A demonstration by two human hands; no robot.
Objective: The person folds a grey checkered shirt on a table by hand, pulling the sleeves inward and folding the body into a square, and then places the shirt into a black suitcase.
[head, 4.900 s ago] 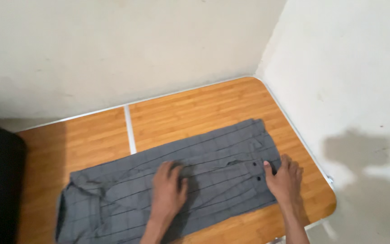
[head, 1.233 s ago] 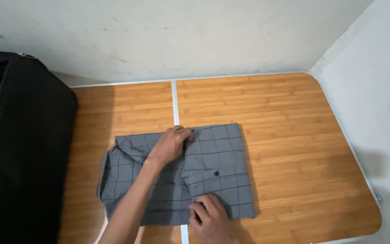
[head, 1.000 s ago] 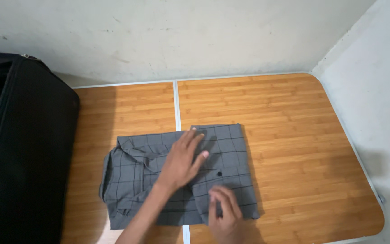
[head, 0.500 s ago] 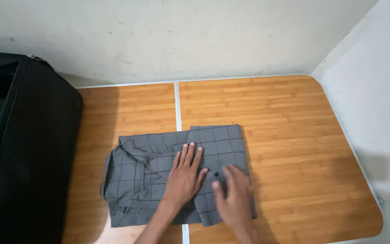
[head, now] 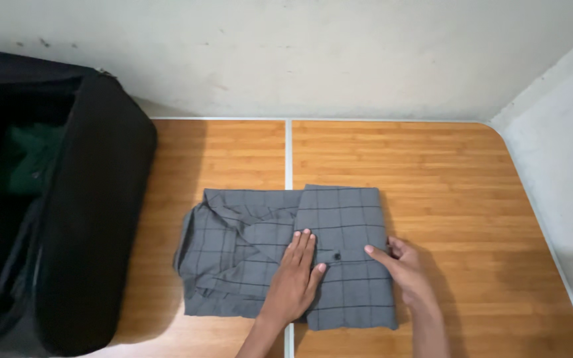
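Observation:
A grey checked shirt (head: pixel 339 212) lies folded into a rough rectangle on the wooden table (head: pixel 445 172), its collar toward the left. My left hand (head: pixel 294 278) rests flat on the middle of the shirt, fingers together and pointing away from me. My right hand (head: pixel 402 268) touches the shirt's right edge, fingers curled at the fold, thumb on the cloth near a dark button.
An open black suitcase (head: pixel 94 219) stands at the table's left end, with something green (head: pixel 24 159) inside. A white seam (head: pixel 288 152) splits the tabletop. Pale walls close the back and right sides.
The shirt went from spread long across the table to a compact fold. In the last second my left hand slid toward me and my right hand moved to the shirt's right edge.

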